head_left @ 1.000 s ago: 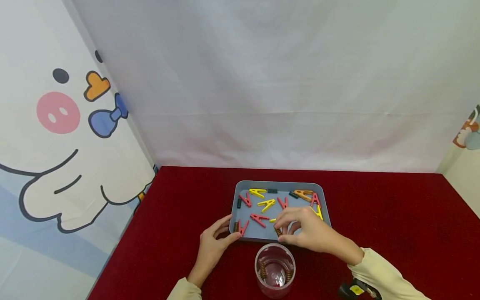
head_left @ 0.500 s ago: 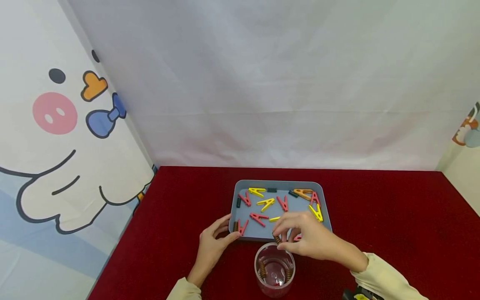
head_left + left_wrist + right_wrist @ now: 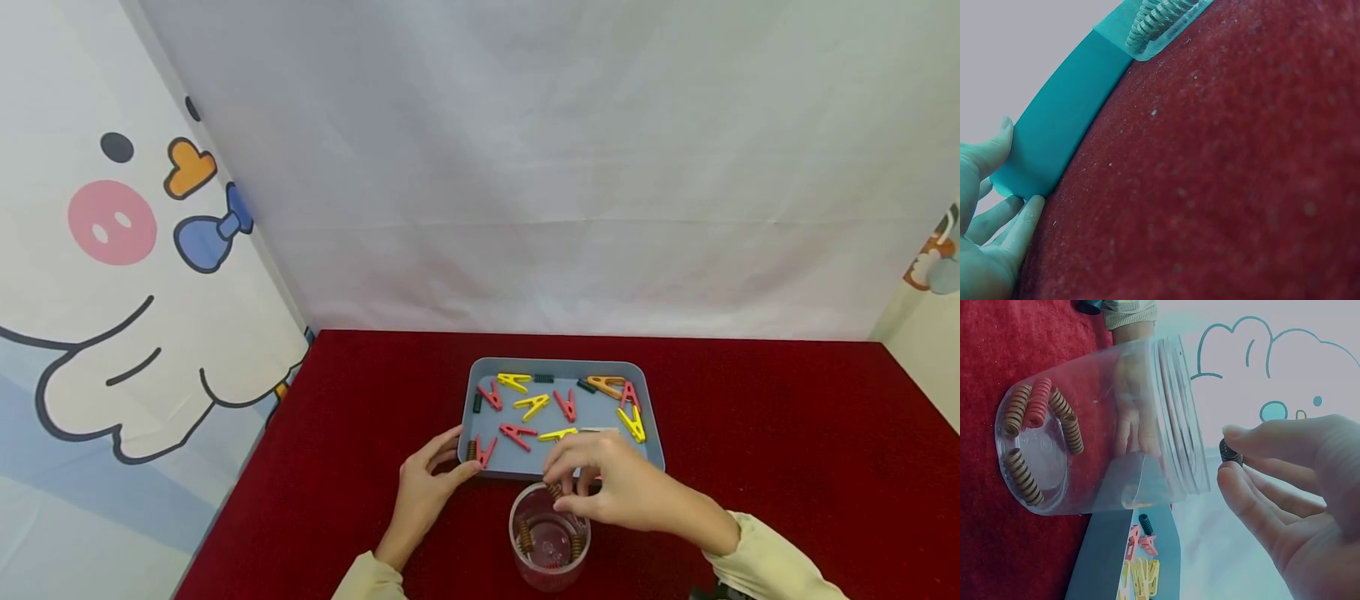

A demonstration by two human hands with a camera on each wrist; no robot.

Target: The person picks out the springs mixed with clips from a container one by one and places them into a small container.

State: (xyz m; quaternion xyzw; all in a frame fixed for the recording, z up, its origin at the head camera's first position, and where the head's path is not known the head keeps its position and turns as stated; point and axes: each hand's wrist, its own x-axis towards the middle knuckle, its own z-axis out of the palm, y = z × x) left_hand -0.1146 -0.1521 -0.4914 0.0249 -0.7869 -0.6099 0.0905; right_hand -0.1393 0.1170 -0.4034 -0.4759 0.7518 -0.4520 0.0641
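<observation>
My right hand point(image 3: 618, 483) pinches a brown coil spring point(image 3: 554, 490) between thumb and fingertips, over the far rim of a clear plastic jar point(image 3: 549, 583). In the right wrist view the spring point(image 3: 1229, 454) sits just outside the jar's mouth, its end facing the camera. Inside the jar lie several brown springs point(image 3: 1024, 477) and one red spring point(image 3: 1038, 403). My left hand point(image 3: 427, 496) holds the near left corner of a blue-grey tray point(image 3: 517, 476), thumb on the front side, fingers on the left side. The left wrist view shows those fingers point(image 3: 1025, 225) against the tray wall.
Red, yellow and orange clips point(image 3: 532, 407) lie spread in the tray. Dark green springs point(image 3: 543, 378) and a brown spring point(image 3: 472, 451) are among them. Red cloth point(image 3: 750, 417) covers the table, with a white curtain point(image 3: 562, 167) behind.
My right hand has carried the brown spring from the tray's near side toward me, to the jar's rim. A yellow clip in the tray shows more fully. The left hand stays put.
</observation>
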